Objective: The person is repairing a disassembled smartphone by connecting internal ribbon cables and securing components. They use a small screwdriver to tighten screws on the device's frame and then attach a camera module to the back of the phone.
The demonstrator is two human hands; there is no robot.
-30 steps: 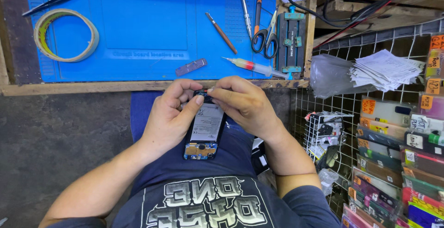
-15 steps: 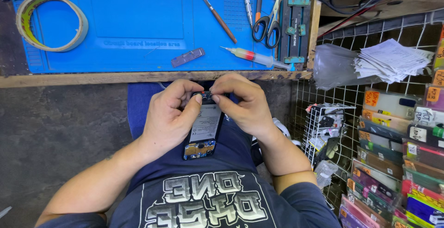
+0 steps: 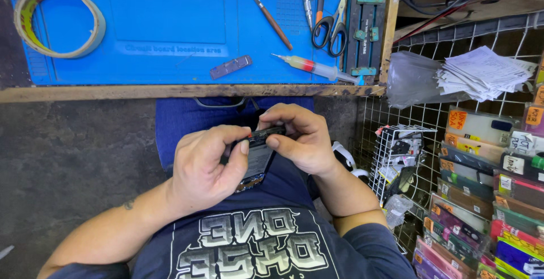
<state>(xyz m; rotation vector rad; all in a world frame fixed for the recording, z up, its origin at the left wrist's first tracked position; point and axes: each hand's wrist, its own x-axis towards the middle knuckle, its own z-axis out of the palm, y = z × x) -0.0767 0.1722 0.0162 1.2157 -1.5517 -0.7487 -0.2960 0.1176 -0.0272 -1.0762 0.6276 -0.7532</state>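
An opened phone (image 3: pixel 256 163) with its back off rests over my lap, below the bench edge. My left hand (image 3: pixel 205 164) grips its left side, the index finger and thumb pinching near the top end. My right hand (image 3: pixel 298 137) holds the top edge from the right, its thumb pressed against the phone's upper corner. Both sets of fingers cover much of the top part, so what lies under them is hidden.
A blue work mat (image 3: pixel 170 24) on the wooden bench holds a tape roll (image 3: pixel 59 21), a small flat grey piece (image 3: pixel 230 67), a syringe (image 3: pixel 314 67), a brush (image 3: pixel 272 13), scissors (image 3: pixel 331 21) and a blue-clamped holder (image 3: pixel 365 30). Wire racks (image 3: pixel 408 143) with packaged parts stand right.
The view has shifted down and closer. Both hands stay on the phone; the left fingers have curled further over its top, and the right thumb has moved onto the upper corner.
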